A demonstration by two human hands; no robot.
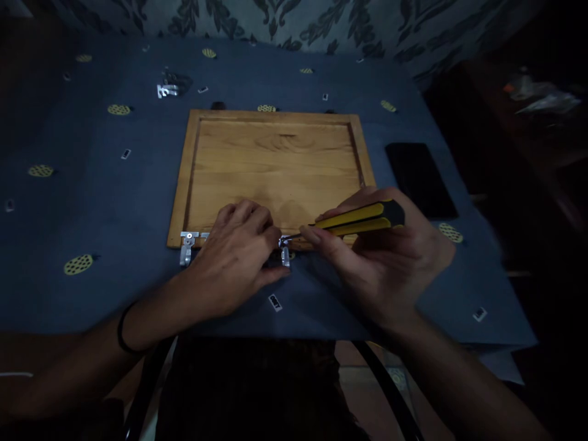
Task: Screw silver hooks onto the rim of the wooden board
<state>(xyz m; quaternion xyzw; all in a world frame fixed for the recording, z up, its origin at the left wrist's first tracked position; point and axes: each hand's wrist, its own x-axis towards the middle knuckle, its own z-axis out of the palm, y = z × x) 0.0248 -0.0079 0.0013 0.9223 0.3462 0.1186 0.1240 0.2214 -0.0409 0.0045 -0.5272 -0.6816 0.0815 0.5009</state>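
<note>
A framed wooden panel (275,171) lies flat on the blue tablecloth. Along its near edge sit two metal hinge-like brackets: the left bracket (186,250) is fixed by a screw, and the second bracket (285,256) lies near the middle. My left hand (236,251) is curled over that edge, thumb and fingertips closed around the second bracket. In my right hand (390,257) is a screwdriver (358,219) with a yellow and black handle. Its shaft points left, the tip at the second bracket. Whether a screw sits under the tip is too small to tell.
Loose metal brackets (169,89) lie at the back left of the table. A flat black object (421,179), perhaps a phone or tablet, rests right of the panel. Crumpled clear plastic (544,95) is on a dark surface at far right. Patterned fabric (294,24) borders the table's back.
</note>
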